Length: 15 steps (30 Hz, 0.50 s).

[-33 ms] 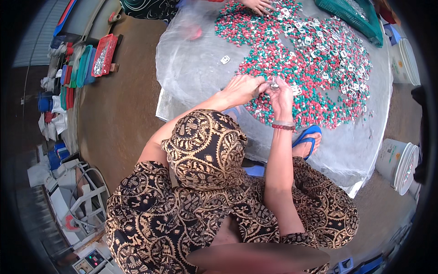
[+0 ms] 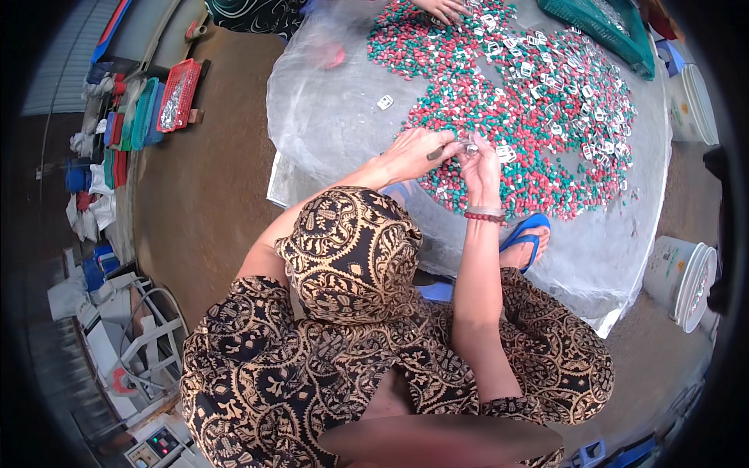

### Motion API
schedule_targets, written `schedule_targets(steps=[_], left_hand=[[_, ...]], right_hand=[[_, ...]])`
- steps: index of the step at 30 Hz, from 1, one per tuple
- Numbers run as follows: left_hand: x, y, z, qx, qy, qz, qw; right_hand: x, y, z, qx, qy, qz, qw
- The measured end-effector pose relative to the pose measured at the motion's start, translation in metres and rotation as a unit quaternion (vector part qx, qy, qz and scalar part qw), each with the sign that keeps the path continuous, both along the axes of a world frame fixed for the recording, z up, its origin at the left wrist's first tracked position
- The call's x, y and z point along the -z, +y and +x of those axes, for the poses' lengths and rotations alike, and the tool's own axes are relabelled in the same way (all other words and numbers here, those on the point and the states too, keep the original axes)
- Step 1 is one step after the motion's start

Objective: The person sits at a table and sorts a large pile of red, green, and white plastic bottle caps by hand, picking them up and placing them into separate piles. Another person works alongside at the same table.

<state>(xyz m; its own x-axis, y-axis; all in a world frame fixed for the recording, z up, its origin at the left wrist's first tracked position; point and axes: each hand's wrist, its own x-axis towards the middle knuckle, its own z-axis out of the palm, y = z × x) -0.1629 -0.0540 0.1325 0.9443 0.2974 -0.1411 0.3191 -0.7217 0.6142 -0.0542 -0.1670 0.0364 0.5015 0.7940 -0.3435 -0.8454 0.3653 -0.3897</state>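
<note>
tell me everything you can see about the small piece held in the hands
The small piece looks silvery, maybe metal or clear plastic, too small to make out its parts. It is pinched between the fingers of the left hand and the right hand, raised just above the near edge of the heap of red and green bits on the plastic sheet.

A white round plastic bucket [image 2: 680, 278] with a pale printed label on its side stands on the ground at the right, just off the edge of the clear plastic sheet [image 2: 328, 125]; a second white plastic bucket [image 2: 690, 97] stands at the upper right edge, its side too blurred to tell any label; at the lower left, a small pale control box [image 2: 156, 446] shows red and green lights.
</note>
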Motion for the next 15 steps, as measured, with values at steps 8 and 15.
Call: schedule_targets(steps=[8, 15], left_hand=[[0.003, 0.006, 0.005, 0.024, 0.002, 0.164, 0.986], [0.006, 0.007, 0.007, 0.03, -0.007, 0.198, 0.98]], right_hand=[[-0.012, 0.014, -0.008, 0.084, -0.097, -0.091, 0.988], [-0.022, 0.022, -0.013, 0.101, -0.157, -0.104, 0.977]])
